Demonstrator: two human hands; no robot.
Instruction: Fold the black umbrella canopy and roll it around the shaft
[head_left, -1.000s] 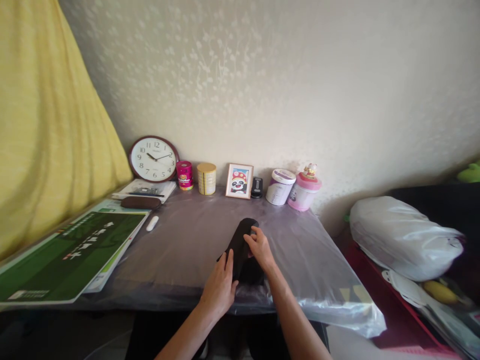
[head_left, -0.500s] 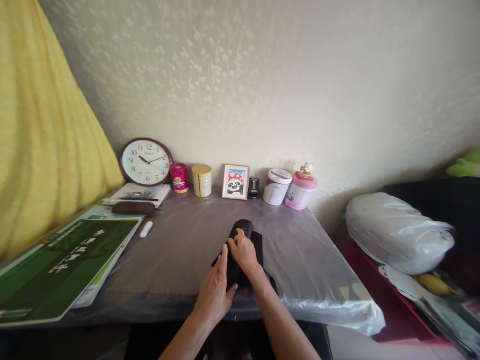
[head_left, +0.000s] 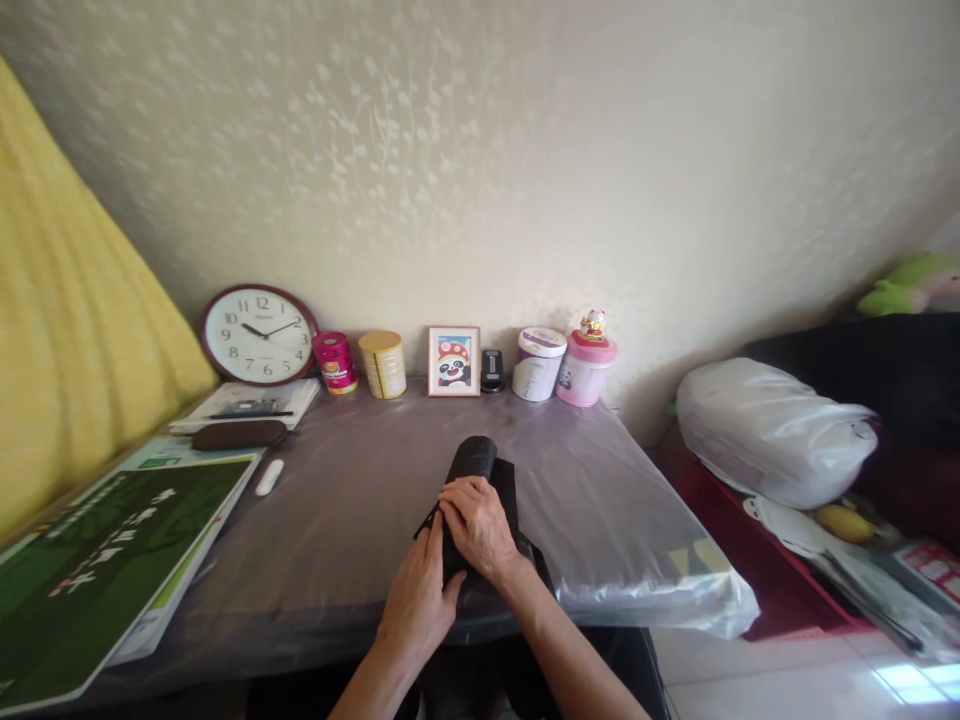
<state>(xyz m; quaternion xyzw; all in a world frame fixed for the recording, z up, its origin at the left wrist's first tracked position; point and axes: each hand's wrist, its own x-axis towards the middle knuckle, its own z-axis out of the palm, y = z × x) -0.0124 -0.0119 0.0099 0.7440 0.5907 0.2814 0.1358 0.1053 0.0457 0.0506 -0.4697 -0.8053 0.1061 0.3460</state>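
- Left hand (head_left: 418,592): nearest, in front of the picture frame (head_left: 454,362) and a little left of it; fingers straight and together, thumb apart, lying along the left flank of a black roll (head_left: 474,458); whether it grips cannot be told.
- Right hand (head_left: 478,525): just beyond, straight in front of the frame and slightly right; fingers bent over the roll's top, palm hidden, so the firmness of its hold cannot be told.
- The black roll: on the table (head_left: 352,540), in front of the frame; its long axis runs away from the person, the rounded far end pointing toward the frame and leaning slightly right. Black flaps spread from its right side; the near end is partly hidden by the hands.
- Green booklet (head_left: 127,560): well to the frame's left and nearer the person.
- White stick (head_left: 269,478) and brown case (head_left: 240,434): left of the frame and in front of it, beyond most of the booklet.
- Yellow-lidded tin (head_left: 383,365): just left of the frame.
- Purple-and-white tub (head_left: 538,368): right of the frame, past a small black object (head_left: 492,370).
- Clock (head_left: 259,335): far left of the frame, tilted back.
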